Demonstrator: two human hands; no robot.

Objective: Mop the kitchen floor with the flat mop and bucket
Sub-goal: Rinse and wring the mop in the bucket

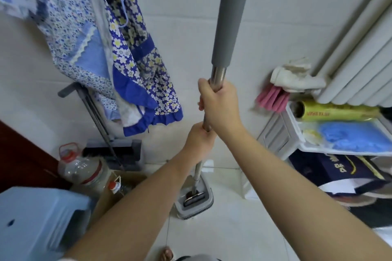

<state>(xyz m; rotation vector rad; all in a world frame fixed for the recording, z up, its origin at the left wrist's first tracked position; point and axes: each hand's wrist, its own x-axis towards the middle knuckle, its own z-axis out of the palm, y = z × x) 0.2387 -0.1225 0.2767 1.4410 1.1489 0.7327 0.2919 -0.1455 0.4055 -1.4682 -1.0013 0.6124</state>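
Note:
The flat mop's pole (230,19) stands nearly upright in front of me, grey foam grip on top and bare steel below. My right hand (219,105) is closed around the steel part just under the grey grip. My left hand (198,140) grips the pole directly below it. The pole's lower end goes down into a narrow white and grey mop bucket (206,201) standing on the white tiled floor (233,237). The mop head is hidden inside the bucket's slot.
Floral aprons (131,53) hang on the tiled wall at left. Below them stand a second grey mop (99,121), large plastic bottles (81,167) and a blue stool (40,220). A white shelf rack (297,140) and radiator (364,48) are at right. My toes (167,253) show below.

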